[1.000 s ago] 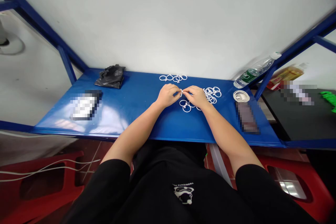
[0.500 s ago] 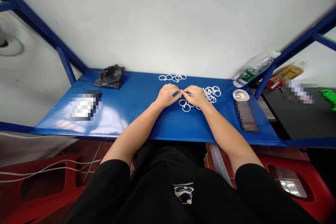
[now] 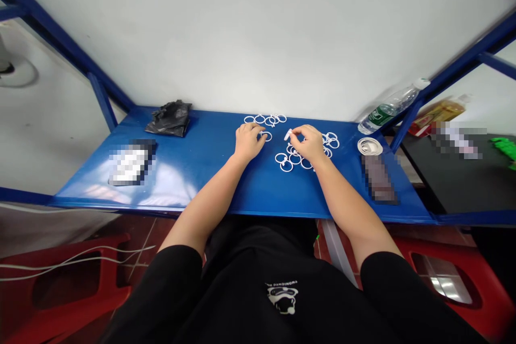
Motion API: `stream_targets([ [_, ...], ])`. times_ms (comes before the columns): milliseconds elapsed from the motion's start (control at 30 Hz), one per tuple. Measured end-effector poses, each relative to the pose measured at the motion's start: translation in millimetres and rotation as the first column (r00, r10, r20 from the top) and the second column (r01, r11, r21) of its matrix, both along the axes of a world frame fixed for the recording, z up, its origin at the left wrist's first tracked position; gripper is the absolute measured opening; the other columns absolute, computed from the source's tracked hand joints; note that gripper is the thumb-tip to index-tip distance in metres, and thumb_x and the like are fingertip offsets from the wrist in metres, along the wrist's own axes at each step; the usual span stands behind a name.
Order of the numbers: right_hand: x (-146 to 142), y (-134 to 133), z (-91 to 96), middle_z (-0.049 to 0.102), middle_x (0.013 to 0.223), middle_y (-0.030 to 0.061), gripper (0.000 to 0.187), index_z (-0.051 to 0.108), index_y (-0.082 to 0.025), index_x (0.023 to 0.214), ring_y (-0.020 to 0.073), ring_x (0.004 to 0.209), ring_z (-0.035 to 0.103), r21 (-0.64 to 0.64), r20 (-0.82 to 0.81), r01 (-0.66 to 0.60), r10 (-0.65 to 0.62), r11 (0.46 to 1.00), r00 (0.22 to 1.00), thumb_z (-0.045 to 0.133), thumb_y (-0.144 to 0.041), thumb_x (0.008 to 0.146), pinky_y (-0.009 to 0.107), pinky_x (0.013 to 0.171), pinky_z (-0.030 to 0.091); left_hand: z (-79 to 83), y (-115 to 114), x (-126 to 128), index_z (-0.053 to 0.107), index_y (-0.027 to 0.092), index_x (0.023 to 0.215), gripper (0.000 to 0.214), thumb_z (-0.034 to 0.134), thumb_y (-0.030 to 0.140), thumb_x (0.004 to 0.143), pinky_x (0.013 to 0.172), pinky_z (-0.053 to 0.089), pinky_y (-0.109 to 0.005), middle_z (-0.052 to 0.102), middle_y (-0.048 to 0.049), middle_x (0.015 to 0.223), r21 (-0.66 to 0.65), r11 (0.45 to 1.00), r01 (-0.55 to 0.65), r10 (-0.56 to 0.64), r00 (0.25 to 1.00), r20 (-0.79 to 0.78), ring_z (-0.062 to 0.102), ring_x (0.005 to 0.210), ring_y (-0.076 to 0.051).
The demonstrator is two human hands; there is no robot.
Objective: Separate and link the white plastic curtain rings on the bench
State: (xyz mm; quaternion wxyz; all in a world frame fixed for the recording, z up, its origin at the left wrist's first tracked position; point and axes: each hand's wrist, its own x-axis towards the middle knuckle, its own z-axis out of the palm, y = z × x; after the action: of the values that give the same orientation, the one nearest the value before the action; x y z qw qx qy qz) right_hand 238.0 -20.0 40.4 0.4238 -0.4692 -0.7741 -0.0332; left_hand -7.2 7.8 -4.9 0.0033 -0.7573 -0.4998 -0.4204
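In the head view, a small white oblong piece (image 3: pixel 288 135) is being pinched at the fingertips of the right hand (image 3: pixel 308 142), which is closed around it, just right of the middle of the frame. The left hand (image 3: pixel 248 141) is being held palm down with its fingers curled, its fingertips just beside a white plastic ring (image 3: pixel 271 136); whether that ring is being gripped cannot be told.

More white rings are being left in three loose groups on the blue table top (image 3: pixel 209 193): a row of rings (image 3: pixel 264 119) toward the far edge, a heap of rings (image 3: pixel 331 141) to the right, and a cluster of rings (image 3: pixel 294 159) below the right hand. These thin rings are judged to be light and fairly stiff, and they are likely to slide on the glossy surface. They would best be taken by the rim between finger and thumb, with the small piece being handled gently at its ends.

At the upper left of the table, a crumpled black plastic bag (image 3: pixel 169 118) is being left lying, with a pixelated object (image 3: pixel 131 162) below it. At the right, a water bottle (image 3: pixel 387 117) is being rested on its side, near a coil of white cable (image 3: pixel 370 146) and another pixelated object (image 3: pixel 379 180). Black sleeves (image 3: pixel 173 274) are being worn on both arms, and red plastic stools (image 3: pixel 64 285) are being shown at the lower left of the frame.
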Motion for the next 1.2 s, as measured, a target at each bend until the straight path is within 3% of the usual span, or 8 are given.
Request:
stream_targets([
  [167,10.7,3.4,6.9,0.079,0.090,0.0073,0.020,0.076,-0.025,0.086,0.0283,0.090,0.070,-0.018,0.142,-0.045,0.047,0.999,0.989,0.060,-0.027,0.097,0.047,0.088,0.054,-24.1,10.5,-6.5,0.078,0.028,0.118,0.028,0.070,0.044,0.096,0.102,0.045,-0.059,0.073,-0.0160,0.122,-0.024,0.998,-0.054,0.054,0.999,0.002,0.059,0.120,-0.039],
  [333,13.9,5.5,8.6,0.080,0.101,0.0077,0.014,0.078,-0.024,0.089,0.0303,0.101,0.068,-0.140,0.270,-0.164,0.197,0.976,0.943,0.066,-0.026,0.093,0.050,0.096,0.054,-28.7,9.4,-3.4,0.076,0.030,0.127,0.035,0.069,0.044,0.096,0.110,0.039,-0.067,0.071,-0.0160,0.136,-0.085,0.996,0.000,-0.001,1.000,-0.019,0.053,0.135,-0.043],
  [500,5.4,3.3,1.8,0.079,0.115,0.0076,0.017,0.081,-0.025,0.094,0.0302,0.111,0.069,-0.282,0.321,-0.223,0.311,0.933,0.895,0.065,-0.019,0.092,0.051,0.100,0.054,-24.5,8.9,-1.9,0.075,0.029,0.124,0.031,0.072,0.041,0.096,0.115,0.032,-0.073,0.074,-0.0137,0.132,-0.157,0.987,0.040,-0.049,0.997,-0.054,0.057,0.133,-0.042],
  [633,2.4,2.8,-1.4,0.081,0.116,0.0062,0.022,0.083,-0.026,0.100,0.0296,0.109,0.072,-0.331,0.329,-0.197,0.308,0.923,0.893,0.064,-0.018,0.094,0.051,0.098,0.056,-23.4,9.5,-1.7,0.078,0.027,0.118,0.034,0.078,0.049,0.092,0.117,0.033,-0.070,0.077,-0.0133,0.116,-0.145,0.987,0.064,-0.073,0.996,-0.055,0.063,0.119,-0.038],
  [767,4.3,4.5,-2.7,0.081,0.120,0.0048,0.030,0.082,-0.027,0.113,0.0292,0.114,0.072,-0.355,0.311,-0.187,0.304,0.916,0.900,0.058,-0.017,0.099,0.052,0.102,0.055,-15.3,3.9,-0.4,0.078,0.027,0.122,0.036,0.075,0.048,0.094,0.117,0.033,-0.067,0.074,-0.0146,0.121,-0.173,0.984,0.048,-0.066,0.993,-0.099,0.061,0.118,-0.038],
  [900,7.4,4.5,0.0,0.081,0.121,0.0014,0.034,0.080,-0.031,0.120,0.0272,0.119,0.071,-0.426,0.323,-0.129,0.284,0.896,0.903,0.053,-0.020,0.103,0.064,0.124,0.037,4.0,-7.7,2.8,0.072,0.027,0.135,0.039,0.062,0.040,0.100,0.121,0.029,-0.065,0.070,-0.0139,0.135,-0.331,0.943,-0.026,-0.053,0.973,-0.226,0.056,0.131,-0.037],
  [1000,9.8,3.6,3.9,0.081,0.121,0.0021,0.034,0.080,-0.031,0.121,0.0282,0.121,0.070,-0.411,0.311,-0.070,0.212,0.909,0.926,0.053,-0.023,0.103,0.070,0.130,0.022,15.1,-13.9,5.1,0.071,0.026,0.138,0.041,0.058,0.029,0.099,0.123,0.027,-0.064,0.069,-0.0126,0.138,-0.377,0.925,-0.053,-0.053,0.963,-0.264,0.055,0.133,-0.036],
  [1200,7.2,2.7,2.5,0.081,0.119,0.0041,0.030,0.081,-0.030,0.119,0.0288,0.118,0.071,-0.366,0.266,-0.085,0.192,0.927,0.945,0.057,-0.025,0.101,0.066,0.128,0.028,19.6,-14.9,5.6,0.078,0.027,0.112,0.023,0.058,0.026,0.100,0.123,0.026,-0.065,0.076,-0.0093,0.123,-0.371,0.929,-0.023,-0.056,0.978,-0.202,0.061,0.124,-0.034],
])
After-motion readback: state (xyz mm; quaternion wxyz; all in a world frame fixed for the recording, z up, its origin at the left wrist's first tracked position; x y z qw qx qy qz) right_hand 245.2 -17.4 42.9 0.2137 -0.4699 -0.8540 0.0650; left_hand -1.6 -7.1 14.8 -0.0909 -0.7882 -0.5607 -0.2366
